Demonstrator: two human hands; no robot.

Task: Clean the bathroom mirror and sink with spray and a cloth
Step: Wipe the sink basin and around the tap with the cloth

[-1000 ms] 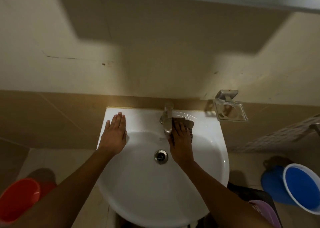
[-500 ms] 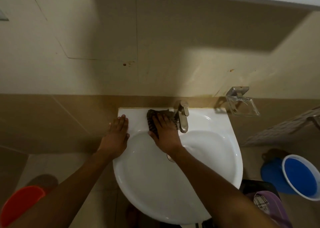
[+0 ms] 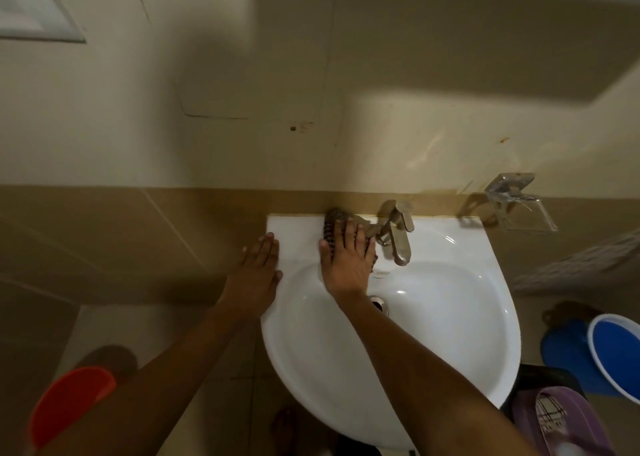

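Your right hand (image 3: 346, 258) lies flat, fingers straight, pressing a dark striped cloth (image 3: 334, 225) onto the back ledge of the white sink (image 3: 450, 317), just left of the metal faucet (image 3: 394, 230). The cloth touches the wall edge at the rear. Your left hand (image 3: 258, 272) rests palm down and relaxed on the sink's left rim, holding nothing, likely for bracing.

Progress, as a judgement: you're mid-wipe on the sink's back deck. The basin and drain (image 3: 379, 305) look glossy and free of obvious dirt, but whether they've been wiped can't be told. The ledge right of the faucet probably remains. No spray bottle in view. Only a corner of what may be the mirror (image 3: 31, 8) shows at upper left, too blurred to judge clean or not.
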